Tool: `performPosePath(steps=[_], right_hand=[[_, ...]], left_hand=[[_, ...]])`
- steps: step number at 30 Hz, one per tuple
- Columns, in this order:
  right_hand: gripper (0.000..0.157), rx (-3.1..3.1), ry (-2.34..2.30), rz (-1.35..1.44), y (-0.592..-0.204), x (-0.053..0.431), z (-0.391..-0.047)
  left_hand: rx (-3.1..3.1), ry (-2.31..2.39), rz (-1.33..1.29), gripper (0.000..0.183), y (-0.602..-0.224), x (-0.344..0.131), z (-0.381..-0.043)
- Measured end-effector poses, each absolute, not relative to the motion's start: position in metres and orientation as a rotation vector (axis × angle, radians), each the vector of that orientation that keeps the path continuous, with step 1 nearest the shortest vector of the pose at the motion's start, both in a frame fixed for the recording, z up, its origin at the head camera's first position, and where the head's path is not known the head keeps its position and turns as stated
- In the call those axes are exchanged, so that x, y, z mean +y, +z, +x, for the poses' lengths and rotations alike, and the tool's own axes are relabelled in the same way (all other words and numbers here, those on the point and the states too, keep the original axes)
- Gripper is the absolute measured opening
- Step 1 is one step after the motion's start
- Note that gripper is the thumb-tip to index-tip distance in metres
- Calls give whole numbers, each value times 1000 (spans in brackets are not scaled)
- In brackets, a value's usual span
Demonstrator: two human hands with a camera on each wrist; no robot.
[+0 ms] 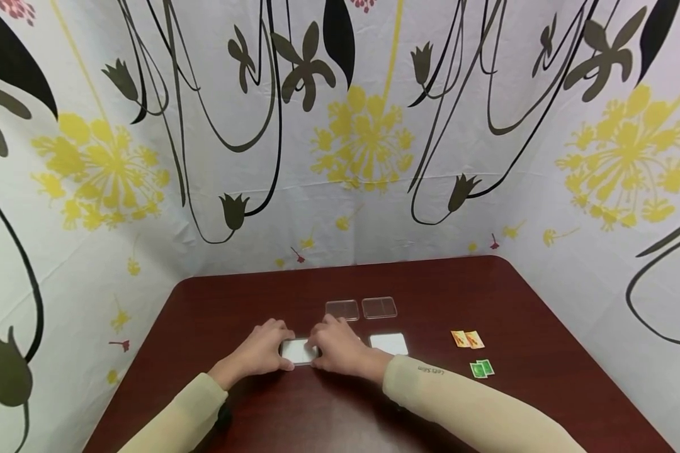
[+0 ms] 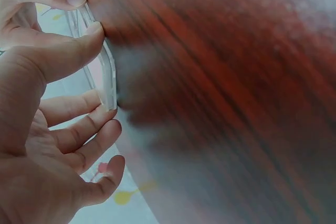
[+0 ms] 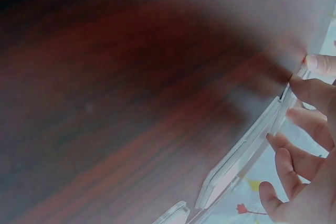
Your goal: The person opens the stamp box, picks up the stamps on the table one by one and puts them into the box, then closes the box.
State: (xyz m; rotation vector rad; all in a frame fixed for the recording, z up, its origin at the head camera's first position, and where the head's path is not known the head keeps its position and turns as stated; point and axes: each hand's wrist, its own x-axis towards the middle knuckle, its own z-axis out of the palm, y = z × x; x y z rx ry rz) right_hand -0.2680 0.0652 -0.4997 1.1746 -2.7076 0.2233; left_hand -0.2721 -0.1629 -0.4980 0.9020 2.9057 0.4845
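Observation:
A flat white rectangular case with a clear plastic rim [image 1: 299, 351] lies on the table between both hands. My left hand [image 1: 260, 349] holds its left end, thumb [image 2: 86, 43] on the near edge and fingers at the far side. At its right end, my right hand [image 1: 340, 346] pinches the case between thumb and fingers. A similar case [image 3: 239, 156] sits beside it, mostly hidden under the right hand in the head view. Farther right lies another white case [image 1: 389, 343].
Two clear, shallow plastic pieces [image 1: 342, 309] [image 1: 379, 307] lie behind the cases. On the right are two orange stamp-like pieces [image 1: 467, 340] and two green ones [image 1: 481, 369]. The dark red table [image 1: 249, 415] is bordered by a flower-patterned cloth [image 1: 340, 226].

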Motion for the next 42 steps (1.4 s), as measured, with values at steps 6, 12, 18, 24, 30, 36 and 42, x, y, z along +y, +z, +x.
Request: performPosePath(steps=[6,12,18,24,30,36,42], right_hand=[[25,-2674,215,1177,-501,65,-267],[25,-2673,215,1157,-502,66,-264],[25,-2668,252,1147,-503,68,-264],[26,-2669,268,1140,-503,67,-266],[26,-2694,277,1143,-503,65,-267],[25,-2675,218,1145,-499,63,-265],[29,-2667,258,1142,-499,63,-267]], left_hand=[[2899,393,901,50,-496,-158,-272],[2907,339,871,52,-498,-153,-272],[2981,275,901,54,-500,-151,-268],[3052,185,948,52,-499,-149,-264],[3026,195,917,54,-496,-150,-262],[3003,234,899,53,-494,-153,-264],[2980,300,870,51,-493,-156,-266]])
